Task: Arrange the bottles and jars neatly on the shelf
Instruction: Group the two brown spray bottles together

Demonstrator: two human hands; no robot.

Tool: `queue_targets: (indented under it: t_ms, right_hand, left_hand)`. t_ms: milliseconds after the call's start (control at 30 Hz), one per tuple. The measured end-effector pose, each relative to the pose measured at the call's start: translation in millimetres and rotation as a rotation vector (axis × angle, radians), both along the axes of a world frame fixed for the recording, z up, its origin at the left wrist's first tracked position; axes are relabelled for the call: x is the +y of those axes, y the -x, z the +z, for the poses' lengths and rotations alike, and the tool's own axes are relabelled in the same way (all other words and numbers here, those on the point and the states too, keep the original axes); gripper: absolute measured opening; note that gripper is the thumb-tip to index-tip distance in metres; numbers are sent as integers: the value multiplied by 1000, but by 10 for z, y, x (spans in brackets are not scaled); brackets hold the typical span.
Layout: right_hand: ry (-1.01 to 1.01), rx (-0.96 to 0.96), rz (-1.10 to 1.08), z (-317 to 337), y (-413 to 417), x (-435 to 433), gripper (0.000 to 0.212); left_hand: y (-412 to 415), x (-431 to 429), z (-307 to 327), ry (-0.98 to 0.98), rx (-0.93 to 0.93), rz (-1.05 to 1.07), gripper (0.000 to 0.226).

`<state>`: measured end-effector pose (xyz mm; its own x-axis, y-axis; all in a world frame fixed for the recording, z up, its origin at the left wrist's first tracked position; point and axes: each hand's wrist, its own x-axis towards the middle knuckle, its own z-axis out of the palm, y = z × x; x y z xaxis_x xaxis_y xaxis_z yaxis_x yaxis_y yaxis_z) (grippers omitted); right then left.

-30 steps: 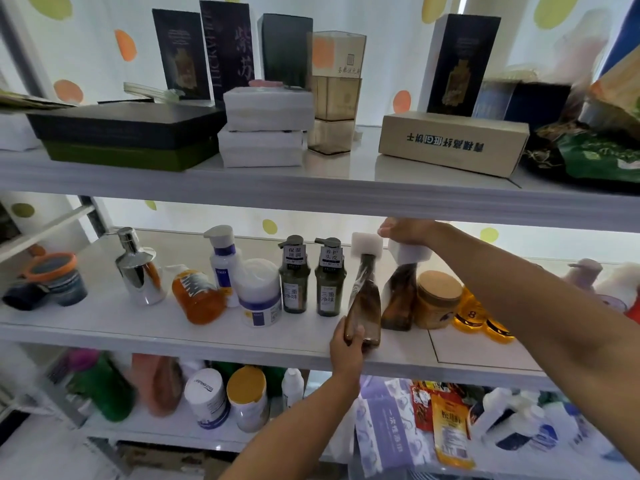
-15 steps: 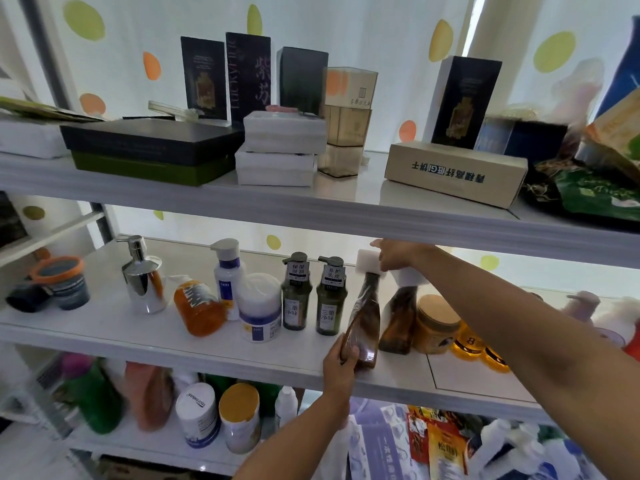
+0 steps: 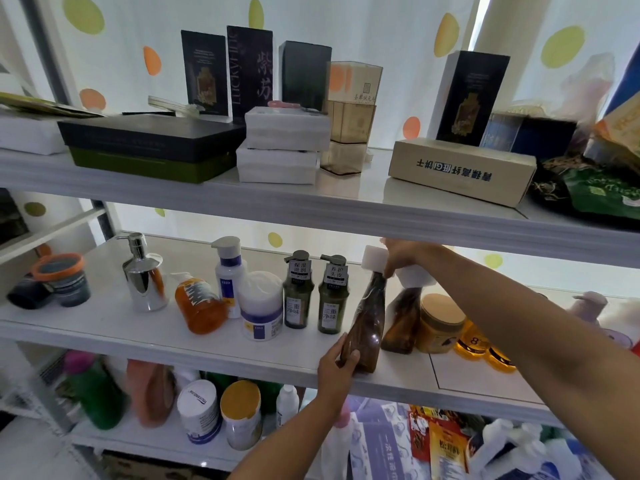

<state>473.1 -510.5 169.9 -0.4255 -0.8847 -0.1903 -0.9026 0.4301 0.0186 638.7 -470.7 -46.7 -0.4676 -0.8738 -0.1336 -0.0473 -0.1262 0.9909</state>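
Observation:
A brown bottle [image 3: 367, 320] with a white cap leans to the left on the middle shelf [image 3: 104, 327] near its front edge. My left hand [image 3: 337, 362] grips its base from below. My right hand [image 3: 398, 254] reaches in under the upper shelf and pinches the bottle at its neck, just below the cap. A second brown bottle [image 3: 401, 323] with a white cap stands right behind it, partly hidden by my right hand. To the left stand two dark green pump bottles [image 3: 298, 299] side by side.
Further left on the middle shelf are a white jar with a blue band [image 3: 261, 306], a white pump bottle [image 3: 228, 275], a leaning orange bottle [image 3: 199, 304] and a chrome dispenser [image 3: 143, 275]. A tan jar [image 3: 440, 323] and yellow bottles [image 3: 474, 341] stand to the right. The upper shelf [image 3: 346, 209] hangs low overhead.
My right hand has slid left from the second bottle's cap to the neck of the leaning bottle. My left hand stays on that bottle's base.

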Motion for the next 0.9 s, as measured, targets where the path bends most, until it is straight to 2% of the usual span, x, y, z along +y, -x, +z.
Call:
queue_targets:
  t_ms: [133, 500, 767, 900]
  right_hand:
    - [12, -34, -2, 8, -31, -9, 65]
    - [92, -184, 85, 67, -23, 31, 74]
    - [134, -172, 112, 10, -9, 88, 75]
    - [156, -87, 158, -2, -1, 111, 75]
  left_hand:
    - [3, -16, 9, 43, -76, -9, 50]
    - [3, -169, 76, 94, -208, -29, 54]
    - [154, -218, 113, 36, -278, -33, 51]
    - [185, -200, 117, 96, -370, -22, 49]
